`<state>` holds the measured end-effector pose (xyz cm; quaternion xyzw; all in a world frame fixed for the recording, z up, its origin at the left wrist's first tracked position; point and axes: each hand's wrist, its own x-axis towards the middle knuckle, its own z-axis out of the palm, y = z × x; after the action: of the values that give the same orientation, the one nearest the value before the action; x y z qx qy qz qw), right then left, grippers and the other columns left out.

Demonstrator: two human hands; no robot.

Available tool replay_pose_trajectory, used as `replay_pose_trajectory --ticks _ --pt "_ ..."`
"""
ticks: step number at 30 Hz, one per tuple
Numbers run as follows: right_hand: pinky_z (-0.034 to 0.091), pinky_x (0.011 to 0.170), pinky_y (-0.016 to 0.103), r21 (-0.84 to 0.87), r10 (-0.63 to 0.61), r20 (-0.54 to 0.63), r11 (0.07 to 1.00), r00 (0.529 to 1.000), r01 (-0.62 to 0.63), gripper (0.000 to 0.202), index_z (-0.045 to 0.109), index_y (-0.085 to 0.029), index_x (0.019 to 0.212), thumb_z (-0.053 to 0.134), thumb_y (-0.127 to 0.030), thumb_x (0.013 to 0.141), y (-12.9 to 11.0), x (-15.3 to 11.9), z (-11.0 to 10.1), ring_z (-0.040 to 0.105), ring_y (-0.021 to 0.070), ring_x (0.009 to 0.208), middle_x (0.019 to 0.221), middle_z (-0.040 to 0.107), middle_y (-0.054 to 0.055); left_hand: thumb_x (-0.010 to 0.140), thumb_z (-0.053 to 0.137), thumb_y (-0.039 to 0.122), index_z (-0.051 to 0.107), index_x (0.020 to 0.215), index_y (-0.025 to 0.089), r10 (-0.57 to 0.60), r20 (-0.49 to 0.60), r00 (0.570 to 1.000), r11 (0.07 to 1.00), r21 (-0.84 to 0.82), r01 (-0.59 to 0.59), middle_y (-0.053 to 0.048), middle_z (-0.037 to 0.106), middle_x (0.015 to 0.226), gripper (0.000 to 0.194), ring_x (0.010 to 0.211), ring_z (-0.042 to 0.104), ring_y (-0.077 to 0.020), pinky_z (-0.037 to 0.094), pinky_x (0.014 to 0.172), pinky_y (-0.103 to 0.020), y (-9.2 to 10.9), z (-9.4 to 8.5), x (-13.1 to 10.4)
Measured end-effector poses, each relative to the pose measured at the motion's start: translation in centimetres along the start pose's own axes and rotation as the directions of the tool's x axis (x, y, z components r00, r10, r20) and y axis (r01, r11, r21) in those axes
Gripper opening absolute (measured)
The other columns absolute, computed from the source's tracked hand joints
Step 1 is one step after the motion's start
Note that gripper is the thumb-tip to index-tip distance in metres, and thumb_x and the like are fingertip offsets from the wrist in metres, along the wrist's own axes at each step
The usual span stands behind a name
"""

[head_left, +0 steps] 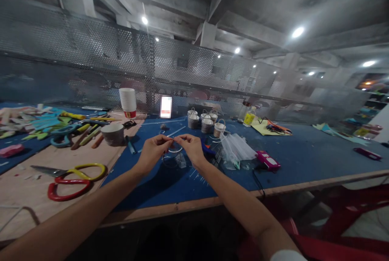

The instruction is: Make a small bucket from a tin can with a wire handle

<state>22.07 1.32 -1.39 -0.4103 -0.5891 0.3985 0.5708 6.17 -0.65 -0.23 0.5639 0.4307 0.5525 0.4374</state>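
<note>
Over the blue table mat (146, 188), my left hand (154, 150) and my right hand (192, 147) meet, with fingertips pinched close together. Between them is a thin pale curved strip (175, 151), which both hands seem to grip; its ends are hidden by the fingers. Just below lies a small piece of clear plastic (181, 160). Beyond my right hand stand several small grey buckets with looped handles, one of them a light bucket (219, 129). A blue tool (208, 149) lies right beside my right hand, partly hidden by it.
Scissors with red and yellow handles (73, 178) lie at the left, near a grey bowl (112, 134) and stacked paper cups (127, 102). To the right are clear plastic bags (237, 147), a magenta box (268, 160) and a yellow-labelled bottle (249, 117). A mesh screen stands behind.
</note>
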Motion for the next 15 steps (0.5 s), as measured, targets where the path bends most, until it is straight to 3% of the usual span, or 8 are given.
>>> replay_pose_trajectory --ticks 5,8,10,12,15 --pt "0.026 0.054 0.026 0.018 0.016 -0.015 1.0 1.0 -0.015 0.034 0.075 -0.017 0.08 0.078 -0.05 0.071 0.1 0.0 0.2 0.03 0.0104 0.055 0.056 0.044 -0.005 0.071 0.082 0.043 0.072 0.08 0.015 0.045 0.009 0.999 0.999 0.022 -0.045 -0.003 0.071 0.067 0.031 0.057 0.058 -0.0148 0.044 0.058 -0.027 0.0 0.2 -0.2" --pt "0.026 0.054 0.026 0.045 -0.003 -0.003 0.999 1.0 0.003 0.033 0.074 -0.017 0.081 0.079 -0.048 0.071 -0.2 0.3 -0.4 0.03 0.01 0.056 0.057 0.044 -0.006 0.075 0.081 0.044 0.074 0.082 0.015 -0.033 0.115 0.993 0.998 -0.051 0.039 -0.004 0.073 0.073 0.031 0.063 0.061 -0.0151 0.047 0.063 -0.028 0.4 -0.3 -0.1" --pt "0.029 0.055 0.025 0.075 -0.005 0.002 0.997 1.0 0.005 0.034 0.074 -0.017 0.082 0.08 -0.048 0.07 -0.5 0.6 -1.0 0.035 0.0101 0.057 0.06 0.048 -0.005 0.08 0.077 0.047 0.075 0.086 0.016 -0.156 0.244 0.957 0.977 -0.104 0.186 -0.005 0.074 0.076 0.032 0.065 0.062 -0.0146 0.048 0.065 -0.027 0.7 -1.0 0.0" --pt "0.034 0.058 0.025 0.107 0.001 0.009 0.994 1.0 -0.002 0.036 0.073 -0.017 0.083 0.081 -0.049 0.069 -0.8 0.8 -1.5 0.041 0.0106 0.06 0.065 0.054 -0.004 0.081 0.076 0.044 0.076 0.09 0.016 -0.261 0.378 0.888 0.931 -0.146 0.336 -0.003 0.07 0.069 0.029 0.058 0.058 -0.0119 0.044 0.059 -0.024 0.9 -1.6 0.2" --pt "0.038 0.062 0.024 0.152 0.013 0.039 0.988 0.999 -0.019 0.036 0.073 -0.017 0.084 0.082 -0.048 0.068 -1.2 1.0 -1.8 0.048 0.0114 0.066 0.074 0.061 -0.001 0.08 0.079 0.036 0.075 0.092 0.017 -0.28 0.476 0.834 0.882 -0.215 0.419 0.002 0.063 0.061 0.023 0.049 0.048 -0.0079 0.037 0.051 -0.021 0.9 -2.0 0.5"
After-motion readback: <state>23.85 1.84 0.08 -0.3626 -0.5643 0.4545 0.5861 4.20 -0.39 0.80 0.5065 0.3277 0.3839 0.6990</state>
